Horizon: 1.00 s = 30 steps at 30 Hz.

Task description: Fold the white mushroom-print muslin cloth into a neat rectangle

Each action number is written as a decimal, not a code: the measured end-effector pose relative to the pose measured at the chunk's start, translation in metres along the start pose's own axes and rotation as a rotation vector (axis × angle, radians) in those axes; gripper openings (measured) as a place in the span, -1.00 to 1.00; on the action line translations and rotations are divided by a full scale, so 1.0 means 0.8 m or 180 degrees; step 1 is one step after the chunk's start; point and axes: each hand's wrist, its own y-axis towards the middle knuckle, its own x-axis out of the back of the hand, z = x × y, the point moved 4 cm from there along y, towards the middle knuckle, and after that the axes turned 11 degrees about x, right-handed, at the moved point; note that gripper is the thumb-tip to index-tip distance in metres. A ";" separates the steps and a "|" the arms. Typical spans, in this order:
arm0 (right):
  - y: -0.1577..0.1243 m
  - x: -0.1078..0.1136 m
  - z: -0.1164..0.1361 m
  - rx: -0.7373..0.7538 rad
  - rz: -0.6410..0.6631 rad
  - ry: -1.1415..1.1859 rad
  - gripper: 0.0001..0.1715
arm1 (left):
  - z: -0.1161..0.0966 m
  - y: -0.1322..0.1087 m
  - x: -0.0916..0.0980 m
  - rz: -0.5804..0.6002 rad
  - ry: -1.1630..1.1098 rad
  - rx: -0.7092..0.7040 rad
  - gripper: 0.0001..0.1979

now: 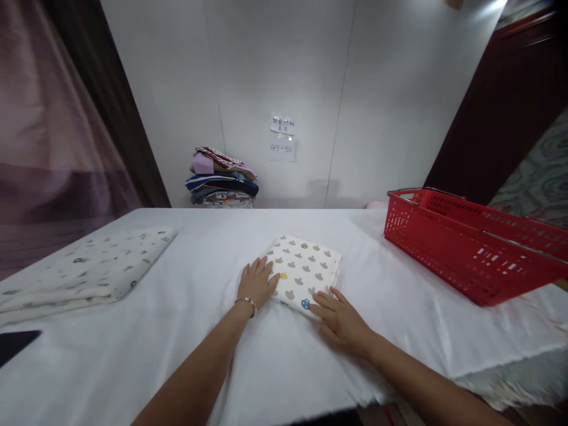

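Note:
A folded white cloth (306, 269) printed with grey, yellow, green and blue shapes lies in the middle of the white-covered table (222, 355). My left hand (257, 283), with a bracelet on the wrist, rests flat on the cloth's left near edge, fingers stretched out. My right hand (339, 319) lies flat on the table at the cloth's near right corner, its fingertips touching the edge, fingers spread.
A red plastic basket (465, 242) stands on the right of the table. A larger folded spotted white cloth (89, 266) lies at the left. A stack of folded coloured clothes (222, 177) sits against the white wall behind. A dark flat object (15, 343) lies at the left edge.

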 end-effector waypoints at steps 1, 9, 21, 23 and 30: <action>0.011 0.007 -0.003 -0.0051 -0.0065 0.0072 -0.54 | 0.001 0.000 -0.001 -0.0023 0.0001 0.0000 -0.52; 0.174 0.002 -0.082 -0.0691 -0.0058 0.0146 -0.37 | 0.000 -0.003 0.000 -0.0042 -0.0024 0.0042 -0.52; 0.214 -0.079 -0.162 -0.1166 0.0811 -0.0046 -0.20 | 0.004 -0.007 -0.007 0.0036 -0.0174 0.0172 -0.50; 0.236 -0.080 -0.160 -0.1037 0.0701 -0.0100 -0.19 | 0.004 -0.007 -0.007 0.0068 -0.0202 0.0185 -0.50; 0.250 -0.116 -0.158 -0.1076 0.0746 -0.0036 -0.25 | 0.003 -0.006 -0.007 0.0193 -0.0212 0.0220 -0.48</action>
